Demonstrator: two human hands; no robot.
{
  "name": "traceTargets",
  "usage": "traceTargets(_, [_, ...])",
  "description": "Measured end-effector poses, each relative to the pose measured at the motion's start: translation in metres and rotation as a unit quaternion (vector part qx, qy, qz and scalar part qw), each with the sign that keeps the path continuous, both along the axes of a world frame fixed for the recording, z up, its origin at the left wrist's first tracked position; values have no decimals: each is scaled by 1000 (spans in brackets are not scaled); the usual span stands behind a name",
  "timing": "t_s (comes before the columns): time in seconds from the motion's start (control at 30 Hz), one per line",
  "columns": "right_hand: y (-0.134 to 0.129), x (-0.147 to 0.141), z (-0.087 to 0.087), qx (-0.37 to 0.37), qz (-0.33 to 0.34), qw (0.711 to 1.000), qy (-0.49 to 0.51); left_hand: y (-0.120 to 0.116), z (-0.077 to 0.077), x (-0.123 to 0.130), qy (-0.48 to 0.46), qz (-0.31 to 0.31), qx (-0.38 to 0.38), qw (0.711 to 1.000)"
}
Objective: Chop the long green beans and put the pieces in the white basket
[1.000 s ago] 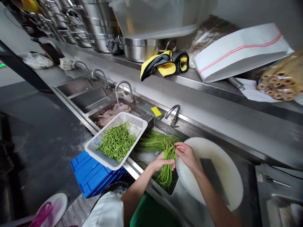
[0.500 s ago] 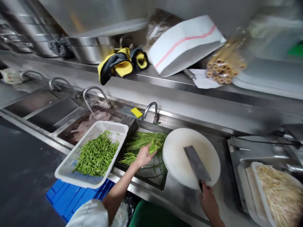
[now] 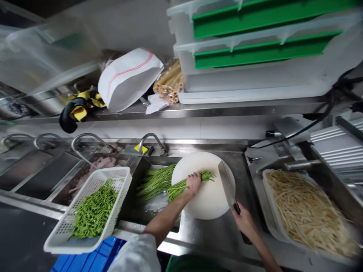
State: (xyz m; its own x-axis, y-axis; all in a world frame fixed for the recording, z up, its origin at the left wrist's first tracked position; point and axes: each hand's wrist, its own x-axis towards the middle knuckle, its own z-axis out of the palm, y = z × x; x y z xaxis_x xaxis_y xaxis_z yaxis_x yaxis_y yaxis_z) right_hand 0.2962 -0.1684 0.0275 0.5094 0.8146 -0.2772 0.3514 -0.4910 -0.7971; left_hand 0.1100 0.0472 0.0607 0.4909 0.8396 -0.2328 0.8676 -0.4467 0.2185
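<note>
My left hand is closed around a bundle of long green beans, pressed on the round white cutting board. The bundle's ends stick out to the right of my fingers, and its long part trails left over the sink. In my right hand is the black handle of a cleaver. Its broad blade lies over the board's right part, a little apart from the bean ends. More long beans lie in the sink left of the board.
A white basket of cut green beans stands at the left, above a blue crate. At the right sits a tray of bean sprouts. A curved faucet rises behind the sink. Overhead runs a loaded shelf.
My left hand has brought the bean bundle from over the sink onto the board. The cleaver has shifted to the board's right side. The view has turned to the right.
</note>
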Motion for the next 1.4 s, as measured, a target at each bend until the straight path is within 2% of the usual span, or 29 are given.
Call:
traceTargets(0.07, [-3,9,-4,0,16,1000,-11,-13,-15,28,-19,-4,10,1000])
traceTargets(0.13, [-6,9,-6,-7,31,999,-34,-21,-26,35,-31,-10,15,999])
traceTargets(0.23, [-7,-1,-6,-27,64,997,-44,-23,-32,18,-43,-22,22,999])
traceTargets(0.4, [1,-8,-4,-25,132,991,8,-18,-34,-12,-79,-79,27,993])
traceTargets(0.6, [3,-4,-3,-56,118,991,-24,-24,-53,-15,-142,-51,48,987])
traceTargets(0.73, [3,-16,2,-51,139,989,-19,-28,-53,-19,-168,-43,78,982])
traceTargets(0.8, [3,-18,2,-48,139,989,-16,-31,-51,-28,-178,-65,94,977])
traceTargets(0.87, [3,-17,2,-57,140,988,-20,-34,-51,-40,-171,-122,87,974])
traceTargets(0.93, [6,-15,4,-73,151,985,-39,-38,-55,-51,-151,-182,68,969])
traceTargets(1.0, [11,-15,10,-102,171,977,-73,-40,-62,-55,-137,-201,61,968])
traceTargets(1.17, [34,-28,32,-187,208,944,-177,-34,-72,-34,-162,-163,94,969])
traceTargets(1.3, [43,-28,35,-216,219,929,-205,-26,-67,-22,-143,-167,117,968])
traceTargets(1.4, [42,-22,38,-224,219,926,-209,-25,-61,-27,-102,-125,149,976])
